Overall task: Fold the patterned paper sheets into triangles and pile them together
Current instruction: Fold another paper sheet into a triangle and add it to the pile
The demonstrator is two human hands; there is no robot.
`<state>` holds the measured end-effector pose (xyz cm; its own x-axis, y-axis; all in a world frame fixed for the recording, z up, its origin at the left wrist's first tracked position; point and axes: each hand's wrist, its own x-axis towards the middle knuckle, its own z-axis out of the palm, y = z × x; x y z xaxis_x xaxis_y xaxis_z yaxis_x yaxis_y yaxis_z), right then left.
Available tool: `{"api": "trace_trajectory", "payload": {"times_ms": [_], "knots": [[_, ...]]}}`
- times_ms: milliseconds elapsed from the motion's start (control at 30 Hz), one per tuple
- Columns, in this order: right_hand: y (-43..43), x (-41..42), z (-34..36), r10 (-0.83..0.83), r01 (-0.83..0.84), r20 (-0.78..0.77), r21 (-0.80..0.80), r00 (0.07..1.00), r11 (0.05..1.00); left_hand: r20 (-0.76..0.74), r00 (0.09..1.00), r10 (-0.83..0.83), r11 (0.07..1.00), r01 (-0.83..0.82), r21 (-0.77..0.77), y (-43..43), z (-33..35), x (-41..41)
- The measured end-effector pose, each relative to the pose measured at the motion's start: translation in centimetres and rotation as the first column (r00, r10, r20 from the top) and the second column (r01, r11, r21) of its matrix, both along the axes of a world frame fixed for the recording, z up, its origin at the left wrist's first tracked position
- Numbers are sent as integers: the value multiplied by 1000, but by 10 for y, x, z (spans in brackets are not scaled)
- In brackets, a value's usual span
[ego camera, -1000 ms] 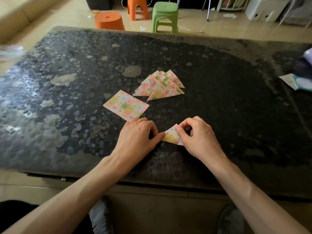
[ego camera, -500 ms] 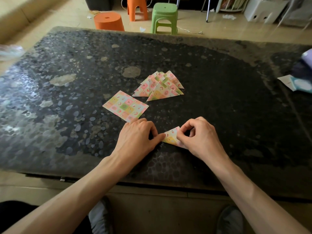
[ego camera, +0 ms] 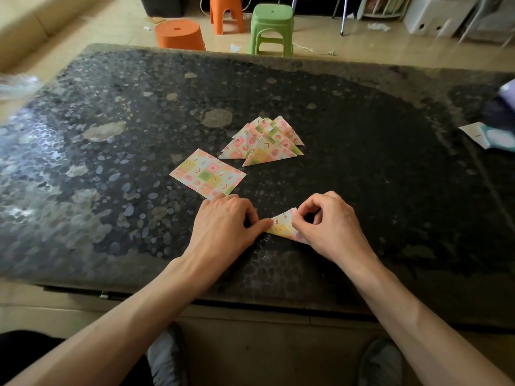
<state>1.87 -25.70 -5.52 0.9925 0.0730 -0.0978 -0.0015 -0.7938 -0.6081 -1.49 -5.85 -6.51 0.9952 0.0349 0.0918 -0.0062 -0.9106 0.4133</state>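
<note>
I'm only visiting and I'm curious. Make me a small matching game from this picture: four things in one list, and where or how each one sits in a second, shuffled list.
Things
1. flat sheet
2. triangle pile
3. half-folded paper
4. green stool

Places or states
A. standing on the floor beyond the table
B. held between the left hand and the right hand
C. lying unfolded on the table
D. stacked mid-table

Pairs: 1-C, 2-D, 3-B, 4-A
</note>
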Motion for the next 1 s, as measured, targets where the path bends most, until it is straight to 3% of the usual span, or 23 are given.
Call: {"api": "trace_trajectory", "payload": {"times_ms": [467, 667, 1000], "knots": [[1, -1, 1, 0, 0, -16, 13, 1000, 1000, 0, 1000, 6, 1000, -6, 0, 5, 1, 1], [0, -4, 1, 71, -71, 6, 13, 997, 997, 6, 1000, 8, 1000, -8, 5, 4, 3, 2], [2, -10, 1, 105, -104, 62, -25, 993, 994, -13, 995, -103, 984, 100, -150, 4, 6, 6]]}}
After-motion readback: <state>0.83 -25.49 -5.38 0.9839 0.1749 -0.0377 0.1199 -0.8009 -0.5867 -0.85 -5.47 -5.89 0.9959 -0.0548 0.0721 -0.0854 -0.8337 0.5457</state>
